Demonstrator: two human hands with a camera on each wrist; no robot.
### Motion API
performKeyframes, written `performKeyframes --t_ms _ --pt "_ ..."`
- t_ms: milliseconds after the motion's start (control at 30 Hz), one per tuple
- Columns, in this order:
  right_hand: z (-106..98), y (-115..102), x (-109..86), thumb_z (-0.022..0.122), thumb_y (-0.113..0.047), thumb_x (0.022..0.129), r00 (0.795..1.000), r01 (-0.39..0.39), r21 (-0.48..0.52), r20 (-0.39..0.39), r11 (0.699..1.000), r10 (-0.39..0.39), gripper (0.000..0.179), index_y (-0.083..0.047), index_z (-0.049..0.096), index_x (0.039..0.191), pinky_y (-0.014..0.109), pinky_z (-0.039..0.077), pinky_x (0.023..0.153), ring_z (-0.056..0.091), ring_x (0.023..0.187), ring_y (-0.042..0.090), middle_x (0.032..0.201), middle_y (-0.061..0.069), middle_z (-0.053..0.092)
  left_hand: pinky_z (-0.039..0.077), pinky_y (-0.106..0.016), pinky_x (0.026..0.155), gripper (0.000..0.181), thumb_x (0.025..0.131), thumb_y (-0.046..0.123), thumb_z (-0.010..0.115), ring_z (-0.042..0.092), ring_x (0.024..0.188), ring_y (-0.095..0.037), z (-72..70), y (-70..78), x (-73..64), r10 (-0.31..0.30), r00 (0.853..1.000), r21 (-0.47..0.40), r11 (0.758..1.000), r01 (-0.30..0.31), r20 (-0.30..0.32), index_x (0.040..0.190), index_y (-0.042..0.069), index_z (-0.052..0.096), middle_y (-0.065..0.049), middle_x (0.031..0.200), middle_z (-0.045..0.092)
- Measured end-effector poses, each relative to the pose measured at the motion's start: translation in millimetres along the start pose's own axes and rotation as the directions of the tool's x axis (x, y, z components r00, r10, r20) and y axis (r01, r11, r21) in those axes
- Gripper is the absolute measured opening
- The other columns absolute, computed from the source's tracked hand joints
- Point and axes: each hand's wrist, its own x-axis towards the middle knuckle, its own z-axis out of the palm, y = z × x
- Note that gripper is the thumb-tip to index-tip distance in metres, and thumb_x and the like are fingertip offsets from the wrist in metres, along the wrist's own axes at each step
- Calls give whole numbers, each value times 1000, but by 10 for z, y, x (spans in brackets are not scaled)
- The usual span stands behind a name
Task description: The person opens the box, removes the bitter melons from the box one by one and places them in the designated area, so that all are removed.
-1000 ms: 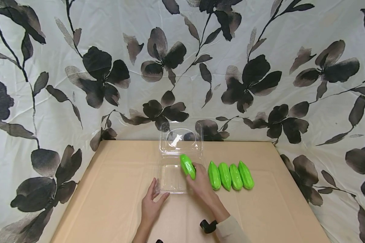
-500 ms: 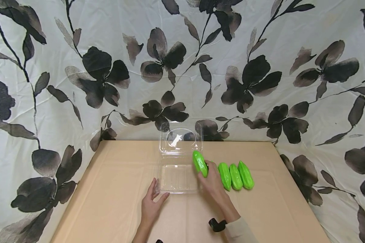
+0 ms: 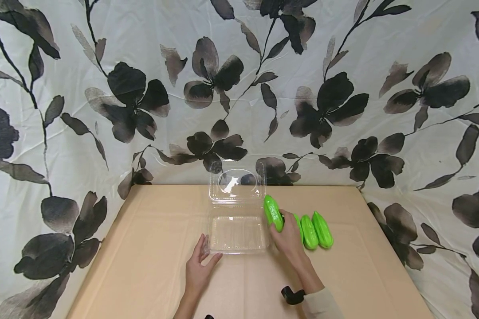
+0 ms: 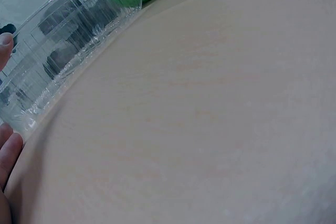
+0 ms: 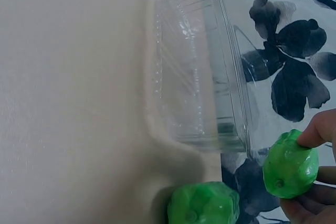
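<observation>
A glossy green cucumber (image 3: pixel 273 213) is gripped between the thumb and fingers of my right hand (image 3: pixel 289 237). It is raised just right of the clear plastic clamshell container (image 3: pixel 239 251), also seen in the right wrist view. My left hand (image 3: pixel 199 268) holds the container's near left corner, thumb at the front edge and fingers along the left side. Its lid (image 3: pixel 238 192) stands raised at the back. More cucumbers lie in a row to the right: two plain ones, a cucumber (image 3: pixel 309 232) and a farther cucumber (image 3: pixel 323 229), with others partly or wholly behind my right hand.
All this lies on a tan covered table (image 3: pixel 163 221). Behind it hangs a white cloth (image 3: pixel 279 133) with dark flowers. A black wrist device (image 3: pixel 292 295) sits on my right wrist.
My right hand has moved right with the cucumber, from over the container to beside it, covering the nearer cucumbers of the row. The left hand and container have stayed put.
</observation>
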Motion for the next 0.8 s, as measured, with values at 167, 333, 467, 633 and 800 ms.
performKeyframes --t_ms 167,333,467,633,800 --pt "-75 34 -2 69 -16 85 1000 -14 22 -8 1000 14 58 6 51 136 55 57 95 60 113 40 128 27 59 59 -30 99 88 80 35 84 60 130 -28 4 -6 3 4 1000 9 1000 -4 -5 153 14 41 -6 151 53" --pt "-149 82 5 69 -14 85 999 -7 23 -45 1000 8 56 7 52 134 56 56 97 59 115 43 128 28 59 59 -31 98 86 81 35 84 61 128 -29 6 -10 3 6 1000 15 1000 -6 -6 153 13 41 -8 151 52" --pt "-201 133 9 69 -14 85 997 -1 15 -78 1000 2 54 7 54 133 57 56 96 59 115 43 126 28 61 59 -30 99 86 81 34 84 60 129 -29 5 -5 5 11 1000 6 1000 -11 -6 153 13 41 -8 151 53" --pt "-281 202 17 68 -16 87 996 -40 16 -80 999 42 54 5 53 134 57 55 98 59 118 43 128 27 59 59 -29 99 86 82 33 84 59 131 -28 8 -6 8 10 1000 5 1000 -10 -5 153 12 40 -8 151 53" --pt "-352 274 39 66 -15 89 995 -67 34 -78 997 69 55 6 50 137 58 52 103 56 121 44 131 29 57 59 -31 99 86 81 33 84 59 131 -28 -2 7 5 -5 1000 6 1000 5 -5 153 14 41 -6 151 52"
